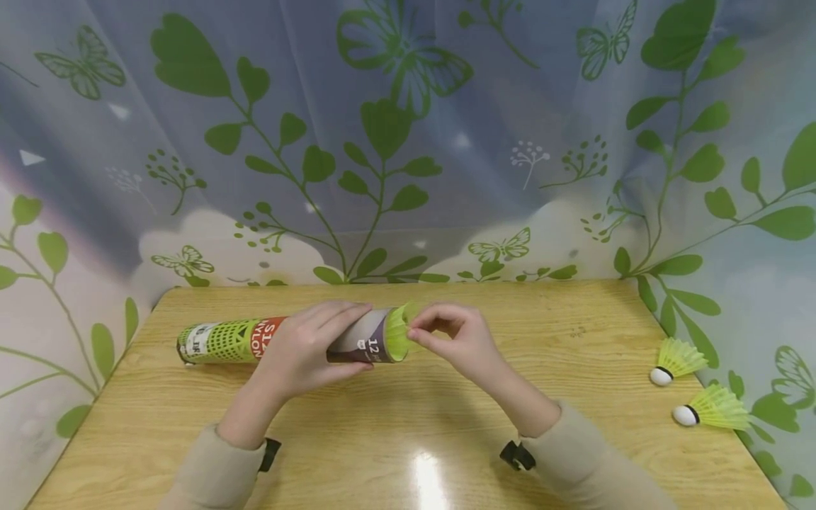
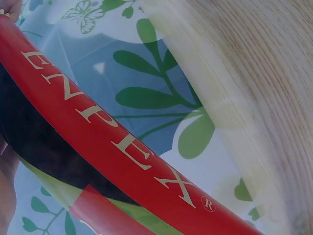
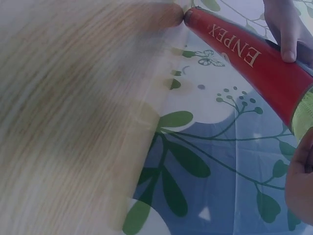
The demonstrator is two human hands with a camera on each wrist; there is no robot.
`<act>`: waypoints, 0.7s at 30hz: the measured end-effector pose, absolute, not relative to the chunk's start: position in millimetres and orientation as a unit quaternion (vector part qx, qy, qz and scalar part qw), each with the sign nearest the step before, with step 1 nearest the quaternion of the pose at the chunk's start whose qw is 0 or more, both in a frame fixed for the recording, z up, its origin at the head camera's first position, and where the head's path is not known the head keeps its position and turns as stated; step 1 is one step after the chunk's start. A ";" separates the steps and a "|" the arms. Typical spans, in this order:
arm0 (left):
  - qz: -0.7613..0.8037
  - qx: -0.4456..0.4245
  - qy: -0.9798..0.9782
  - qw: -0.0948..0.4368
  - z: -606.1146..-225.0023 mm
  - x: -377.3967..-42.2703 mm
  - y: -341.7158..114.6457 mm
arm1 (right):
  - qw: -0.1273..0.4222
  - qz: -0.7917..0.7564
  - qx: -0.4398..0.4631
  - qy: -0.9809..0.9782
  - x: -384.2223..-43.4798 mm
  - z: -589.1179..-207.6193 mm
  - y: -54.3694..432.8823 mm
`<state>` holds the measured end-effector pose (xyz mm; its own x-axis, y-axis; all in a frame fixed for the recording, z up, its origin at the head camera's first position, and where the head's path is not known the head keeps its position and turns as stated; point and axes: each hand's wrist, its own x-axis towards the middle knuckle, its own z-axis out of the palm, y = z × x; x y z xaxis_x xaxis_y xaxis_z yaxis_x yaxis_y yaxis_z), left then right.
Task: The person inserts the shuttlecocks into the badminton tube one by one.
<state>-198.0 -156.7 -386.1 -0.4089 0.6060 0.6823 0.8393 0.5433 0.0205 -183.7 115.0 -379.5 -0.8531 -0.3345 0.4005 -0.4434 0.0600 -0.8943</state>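
Note:
A shuttlecock tube (image 1: 223, 341), printed in green, red and grey, lies sideways with its open end to the right. Around its middle, my left hand (image 1: 312, 347) grips it. Out of the open end shows the yellow-green skirt of a shuttlecock (image 1: 397, 336), and my right hand (image 1: 459, 340) pinches that skirt's edge between thumb and finger. The shuttlecock's cork is hidden inside. In the left wrist view the tube's red ENPEX side (image 2: 107, 132) fills much of the picture. The right wrist view has the skirt (image 3: 304, 117) at the tube's mouth, beside my right hand (image 3: 301, 191).
Two loose yellow shuttlecocks with white corks, one farther back (image 1: 678, 360) and one nearer (image 1: 714, 409), lie at the right edge of the wooden table (image 1: 574, 326). A leaf-patterned curtain (image 1: 408, 212) hangs behind the table and along both sides.

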 end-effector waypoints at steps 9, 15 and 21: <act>-0.186 -0.441 -0.819 0.316 -385.4 -196.5 -156.4 | -0.002 0.661 0.218 -0.718 -188.4 -387.9 111.7; -0.189 -0.435 -0.823 0.313 -385.0 -195.9 -157.3 | -0.017 0.681 0.208 -0.702 -189.3 -388.6 108.9; -0.190 -0.438 -0.818 0.322 -385.4 -195.8 -157.1 | -0.022 0.683 0.230 -0.693 -188.4 -389.7 108.7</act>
<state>-195.8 -157.1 -385.4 -0.4093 0.5940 0.6925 0.8386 0.5440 0.0291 -188.4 108.7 -389.7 -0.8930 -0.3490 0.2842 -0.2896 -0.0377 -0.9564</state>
